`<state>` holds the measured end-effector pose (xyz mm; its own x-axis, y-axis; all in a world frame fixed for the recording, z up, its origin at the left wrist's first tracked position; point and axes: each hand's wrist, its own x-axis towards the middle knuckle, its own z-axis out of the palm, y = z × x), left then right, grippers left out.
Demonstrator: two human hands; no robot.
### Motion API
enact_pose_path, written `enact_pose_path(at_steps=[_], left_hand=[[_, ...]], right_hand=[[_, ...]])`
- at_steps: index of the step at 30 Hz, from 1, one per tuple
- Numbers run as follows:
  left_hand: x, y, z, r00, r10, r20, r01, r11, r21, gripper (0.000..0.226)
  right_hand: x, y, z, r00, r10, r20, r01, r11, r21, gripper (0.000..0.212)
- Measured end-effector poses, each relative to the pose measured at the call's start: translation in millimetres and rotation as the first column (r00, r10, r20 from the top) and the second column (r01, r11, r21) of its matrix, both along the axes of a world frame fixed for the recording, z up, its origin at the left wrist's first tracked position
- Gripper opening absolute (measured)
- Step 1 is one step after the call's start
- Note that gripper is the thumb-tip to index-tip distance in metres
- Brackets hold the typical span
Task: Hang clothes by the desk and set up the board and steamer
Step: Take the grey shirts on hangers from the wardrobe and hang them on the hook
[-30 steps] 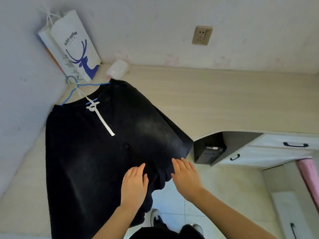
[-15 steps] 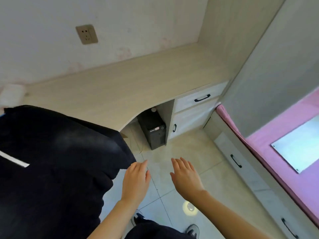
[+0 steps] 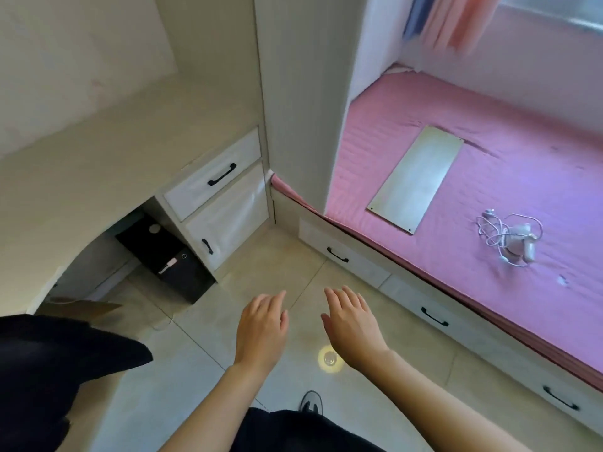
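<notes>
Clothes (image 3: 58,363), a soft black garment, hang off the near left end of the pale wood-grain bench (image 3: 98,151), so hanging looks done and the board comes next. Board (image 3: 416,177), a flat pale rectangular panel, lies on the pink quilted bed (image 3: 489,288) at right; beyond it sits a small white steamer (image 3: 522,241) in its tangled cord. Left hand (image 3: 261,331) and right hand (image 3: 354,327) hover spread and empty over the glossy tiled floor (image 3: 195,370); the next move calls for reaching right.

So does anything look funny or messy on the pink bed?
A little. A bare flat board lies slantwise on the pink bed, an odd spot for it. Beside it a white steamer sits in its own tangled cord. Nothing looks spilled or broken.
</notes>
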<state>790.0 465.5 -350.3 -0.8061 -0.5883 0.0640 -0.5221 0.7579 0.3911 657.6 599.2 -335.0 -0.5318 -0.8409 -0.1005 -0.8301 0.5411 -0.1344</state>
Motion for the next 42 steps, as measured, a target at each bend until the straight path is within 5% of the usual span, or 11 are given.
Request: enact_pose_path(at_steps=[20,42], left_hand=[[-244,6,3,0.934,-0.356,-0.019,0.354,0.933,-0.062,0.037],[-495,-107,21,0.968,-0.243,0.057,0.247,0.964,-0.096,0.042]], right_hand=[[-191,49,2,0.931,-0.365,-0.013,0.365,0.931,-0.023,0.053],[-459,-79,18,0.977,-0.213,-0.001,0.213,0.975,-0.062,0.050]])
